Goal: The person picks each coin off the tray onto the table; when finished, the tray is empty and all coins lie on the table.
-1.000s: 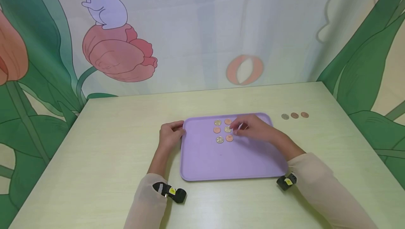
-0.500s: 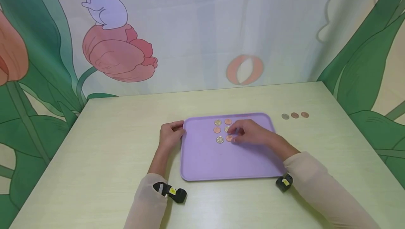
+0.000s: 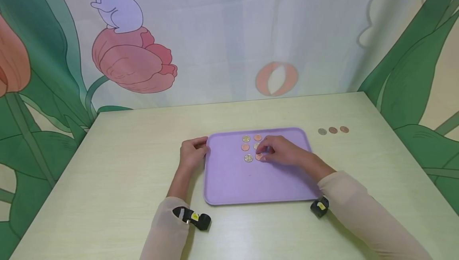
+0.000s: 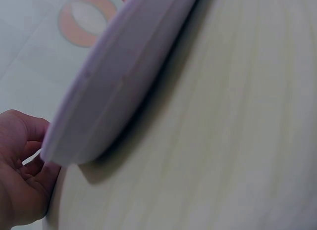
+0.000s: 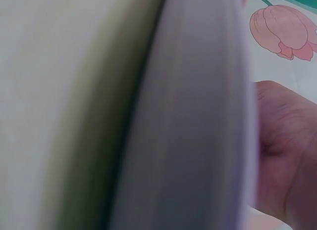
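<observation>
head view: my left hand (image 3: 193,154) grips the left edge of a rectangular purple tray (image 3: 226,184), where a round copper coin (image 3: 257,157) lies just left of my nearer right hand (image 3: 281,150); its fingers curl, but i cannot tell whether they pinch anything. farther right, three grey-and-brown coins (image 3: 333,130) line the pale table (image 3: 107,172) before a flower-printed curtain (image 3: 201,32).

1. A pale, faintly grained table (image 3: 118,172) stands before a light, softly creased backdrop (image 3: 215,32).
2. Printed there, a white cartoon animal (image 3: 123,10) sits on a pink flower (image 3: 134,62).
3. Large green leaves (image 3: 408,80) flank both sides.
4. Soft light brightens the table's near part.
</observation>
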Motion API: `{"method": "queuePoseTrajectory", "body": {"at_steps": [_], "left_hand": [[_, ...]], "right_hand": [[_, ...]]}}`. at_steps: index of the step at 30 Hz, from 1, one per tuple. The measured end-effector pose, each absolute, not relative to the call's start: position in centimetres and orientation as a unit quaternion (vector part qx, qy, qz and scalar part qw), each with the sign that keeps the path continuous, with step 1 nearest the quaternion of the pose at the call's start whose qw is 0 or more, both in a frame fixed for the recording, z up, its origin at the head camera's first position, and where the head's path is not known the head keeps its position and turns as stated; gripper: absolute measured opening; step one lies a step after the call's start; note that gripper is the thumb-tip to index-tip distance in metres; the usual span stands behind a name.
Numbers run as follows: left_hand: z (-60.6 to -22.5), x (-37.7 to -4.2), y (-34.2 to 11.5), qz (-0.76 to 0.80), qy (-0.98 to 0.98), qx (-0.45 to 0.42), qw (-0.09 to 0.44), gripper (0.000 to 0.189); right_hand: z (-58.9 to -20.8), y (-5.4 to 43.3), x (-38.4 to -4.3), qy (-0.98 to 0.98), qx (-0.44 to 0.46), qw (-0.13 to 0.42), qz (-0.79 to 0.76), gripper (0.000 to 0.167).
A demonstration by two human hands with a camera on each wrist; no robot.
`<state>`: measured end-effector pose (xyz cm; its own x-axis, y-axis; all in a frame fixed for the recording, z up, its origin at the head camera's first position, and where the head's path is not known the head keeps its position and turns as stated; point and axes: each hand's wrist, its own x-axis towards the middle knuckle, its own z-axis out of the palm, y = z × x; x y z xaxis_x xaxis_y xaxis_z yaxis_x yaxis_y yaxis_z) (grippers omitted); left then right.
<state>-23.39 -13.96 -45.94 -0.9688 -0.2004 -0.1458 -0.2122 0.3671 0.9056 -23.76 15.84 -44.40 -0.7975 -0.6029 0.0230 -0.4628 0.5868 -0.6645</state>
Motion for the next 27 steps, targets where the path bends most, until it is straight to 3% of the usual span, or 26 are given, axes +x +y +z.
{"method": "queuePoseTrajectory", "body": {"at_steps": [20,27], "left_hand": [[-45.76,-23.71,-13.98,0.545,0.83,-0.118,-0.003,0.039],[-46.1,-23.56,-14.01,0.542,0.831,-0.122,0.001,0.039]], "right_hand": [[-44.16,15.84,-24.19,0.878,-0.346,0.108,-0.313,0.014],[-44.33,16.37,-24.27,0.864,-0.36,0.146,-0.321,0.015]]}}
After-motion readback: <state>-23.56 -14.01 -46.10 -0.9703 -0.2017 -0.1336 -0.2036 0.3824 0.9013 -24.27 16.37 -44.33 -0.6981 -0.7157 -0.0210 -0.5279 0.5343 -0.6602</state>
